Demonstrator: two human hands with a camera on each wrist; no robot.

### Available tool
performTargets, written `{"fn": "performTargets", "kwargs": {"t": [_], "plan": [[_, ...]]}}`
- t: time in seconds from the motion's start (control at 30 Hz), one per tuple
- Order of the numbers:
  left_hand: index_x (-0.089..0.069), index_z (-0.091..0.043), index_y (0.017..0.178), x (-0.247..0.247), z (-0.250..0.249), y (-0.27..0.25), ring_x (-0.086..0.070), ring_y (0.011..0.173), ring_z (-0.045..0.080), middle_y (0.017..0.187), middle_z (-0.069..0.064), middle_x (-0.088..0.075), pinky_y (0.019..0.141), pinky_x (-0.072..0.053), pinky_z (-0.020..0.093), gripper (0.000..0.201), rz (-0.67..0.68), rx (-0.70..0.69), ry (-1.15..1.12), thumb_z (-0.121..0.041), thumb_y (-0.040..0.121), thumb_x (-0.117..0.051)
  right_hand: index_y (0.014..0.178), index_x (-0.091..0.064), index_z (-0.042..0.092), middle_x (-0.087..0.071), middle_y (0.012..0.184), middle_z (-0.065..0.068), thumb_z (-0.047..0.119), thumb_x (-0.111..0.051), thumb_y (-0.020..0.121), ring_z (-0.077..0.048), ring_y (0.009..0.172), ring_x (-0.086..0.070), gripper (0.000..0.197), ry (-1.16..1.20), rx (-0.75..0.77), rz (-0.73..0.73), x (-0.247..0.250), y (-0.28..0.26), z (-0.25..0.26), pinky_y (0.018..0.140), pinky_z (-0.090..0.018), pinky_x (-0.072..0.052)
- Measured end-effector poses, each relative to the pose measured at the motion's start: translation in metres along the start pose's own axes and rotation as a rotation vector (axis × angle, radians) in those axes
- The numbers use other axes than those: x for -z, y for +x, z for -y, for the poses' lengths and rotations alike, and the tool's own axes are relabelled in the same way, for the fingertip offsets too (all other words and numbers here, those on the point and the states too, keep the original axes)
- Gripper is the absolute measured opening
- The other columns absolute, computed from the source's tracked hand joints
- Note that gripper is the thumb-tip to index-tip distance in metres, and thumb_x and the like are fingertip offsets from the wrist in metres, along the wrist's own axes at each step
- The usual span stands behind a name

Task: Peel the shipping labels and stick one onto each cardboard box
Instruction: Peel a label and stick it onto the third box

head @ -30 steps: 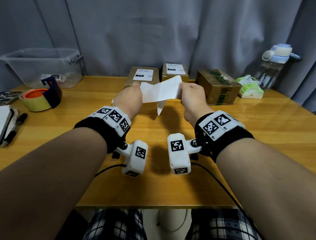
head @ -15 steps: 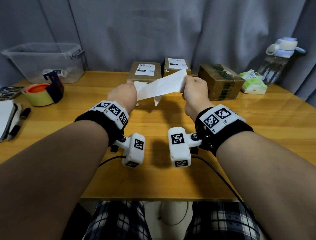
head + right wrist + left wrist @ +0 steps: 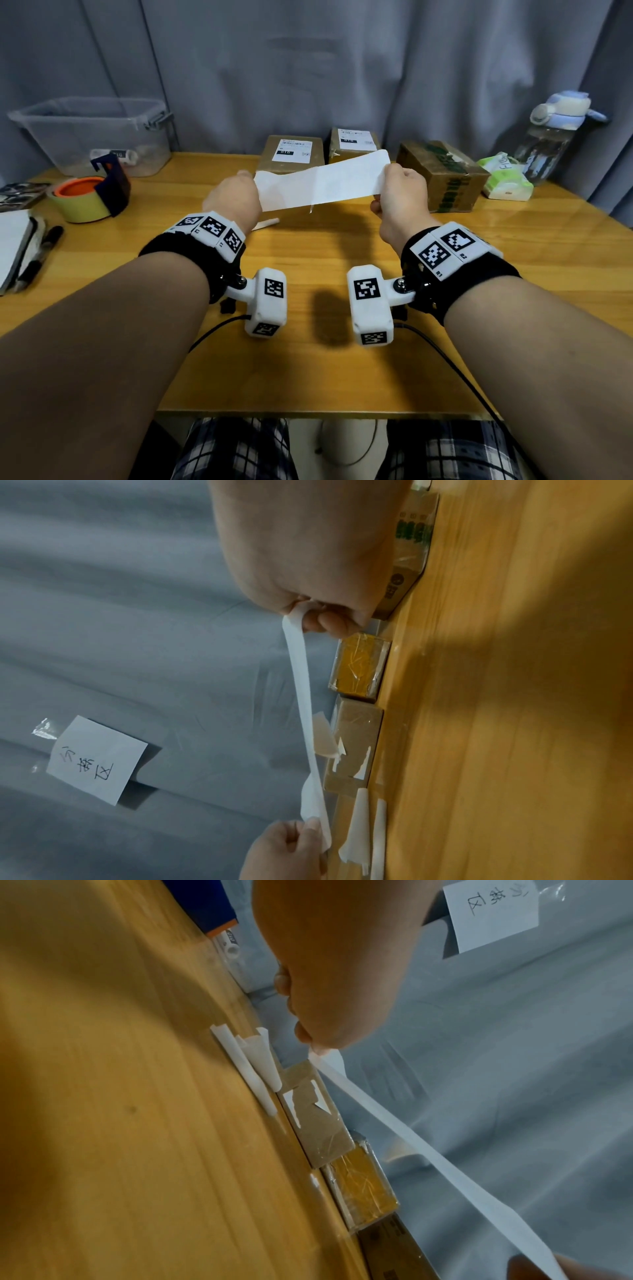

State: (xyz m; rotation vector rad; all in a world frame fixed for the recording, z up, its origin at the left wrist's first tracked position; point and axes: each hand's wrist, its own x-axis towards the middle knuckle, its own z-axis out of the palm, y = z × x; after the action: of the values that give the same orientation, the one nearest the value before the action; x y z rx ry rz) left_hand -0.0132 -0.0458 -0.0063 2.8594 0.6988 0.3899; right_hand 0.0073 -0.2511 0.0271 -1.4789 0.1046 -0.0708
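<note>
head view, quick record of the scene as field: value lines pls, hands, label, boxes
left hand: pinches the strip's left end
right hand: pinches the strip's right end
label strip: white, stretched between both hands above the table
labelled boxes: two, left and middle
unlabelled box: green print, at right
peeled backings: lying before the left box

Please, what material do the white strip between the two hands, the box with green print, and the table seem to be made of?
White strip: thin paper, probably label backing; it bends and is faintly translucent.
Box with green print: brown cardboard, apparently under glossy clear tape, since it shows highlights.
Table: wood or wood-look laminate with a smooth, slightly shiny finish; grain lines show.
</note>
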Motion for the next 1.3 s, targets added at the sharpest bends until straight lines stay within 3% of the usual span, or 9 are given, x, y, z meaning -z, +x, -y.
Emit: {"fn": "performTargets", "kwargs": {"t": [0.1, 0.37, 0.57, 1.0, 1.13, 1.2, 1.3], "plan": [[-0.047, 0.0, 0.109, 0.001, 0.002, 0.005, -0.058, 0.098, 0.038, 0.106, 0.021, -0.061, 0.073, -0.043, 0.04, 0.019, 0.019, 0.032, -0.009, -0.01, 0.093, -0.044, 0.091, -0.05, 0.007, -0.038, 0.071, -0.002, 0.018, -0.033, 0.097, -0.015, 0.057, -0.033, 0.021, 0.015, 0.01, 0.011, -0.005, 0.001, 0.006, 0.051, -0.026, -0.03], [-0.048, 0.002, 0.112, 0.001, 0.008, 0.008, -0.058, 0.101, 0.037, 0.109, 0.022, -0.061, 0.073, -0.041, 0.038, 0.023, 0.034, 0.029, 0.012, -0.009, 0.093, -0.044, 0.094, -0.05, 0.011, -0.044, 0.072, 0.001, 0.017, -0.033, 0.097, -0.012, 0.057, -0.038, 0.019, 0.036, 0.061, 0.001, -0.006, 0.003, 0.006, 0.054, -0.026, -0.035], [-0.05, 0.001, 0.103, 0.001, 0.01, 0.012, -0.056, 0.094, 0.035, 0.101, 0.019, -0.059, 0.071, -0.041, 0.036, 0.019, 0.053, 0.038, -0.052, -0.015, 0.094, -0.045, 0.101, -0.048, 0.017, -0.053, 0.09, 0.003, 0.018, -0.034, 0.098, -0.01, 0.075, -0.053, 0.014, 0.034, 0.119, 0.007, 0.0, 0.004, 0.005, 0.054, -0.019, -0.047], [-0.051, 0.001, 0.1, -0.001, 0.012, 0.008, -0.05, 0.08, 0.027, 0.091, 0.015, -0.055, 0.069, -0.04, 0.035, 0.018, 0.06, 0.035, -0.06, -0.015, 0.094, -0.042, 0.095, -0.051, 0.012, -0.052, 0.073, 0.0, 0.016, -0.036, 0.095, -0.01, 0.05, -0.05, 0.016, 0.083, 0.156, -0.115, 0.004, 0.011, -0.002, 0.044, -0.022, -0.043], [-0.054, 0.002, 0.103, 0.0, 0.012, 0.006, -0.055, 0.088, 0.031, 0.099, 0.018, -0.061, 0.072, -0.042, 0.035, 0.022, 0.043, 0.052, -0.125, -0.015, 0.094, -0.043, 0.089, -0.053, 0.011, -0.047, 0.068, 0.002, 0.017, -0.041, 0.092, -0.014, 0.061, -0.045, 0.014, 0.066, 0.174, -0.165, 0.001, 0.018, -0.006, 0.057, -0.029, -0.039], [-0.056, 0.004, 0.104, 0.001, 0.015, 0.007, -0.058, 0.097, 0.035, 0.104, 0.021, -0.063, 0.076, -0.042, 0.037, 0.024, 0.034, 0.081, -0.198, -0.015, 0.094, -0.045, 0.082, -0.051, 0.015, -0.047, 0.067, 0.002, 0.019, -0.04, 0.092, -0.014, 0.063, -0.045, 0.015, 0.069, 0.166, -0.159, 0.001, 0.02, -0.005, 0.059, -0.029, -0.038], [-0.057, 0.005, 0.099, 0.003, 0.02, 0.007, -0.06, 0.098, 0.036, 0.102, 0.024, -0.065, 0.078, -0.044, 0.037, 0.023, 0.038, 0.115, -0.33, -0.014, 0.093, -0.046, 0.079, -0.05, 0.018, -0.047, 0.069, 0.003, 0.02, -0.04, 0.093, -0.015, 0.064, -0.045, 0.017, 0.06, 0.162, -0.163, 0.001, 0.022, -0.006, 0.06, -0.03, -0.038]]}}
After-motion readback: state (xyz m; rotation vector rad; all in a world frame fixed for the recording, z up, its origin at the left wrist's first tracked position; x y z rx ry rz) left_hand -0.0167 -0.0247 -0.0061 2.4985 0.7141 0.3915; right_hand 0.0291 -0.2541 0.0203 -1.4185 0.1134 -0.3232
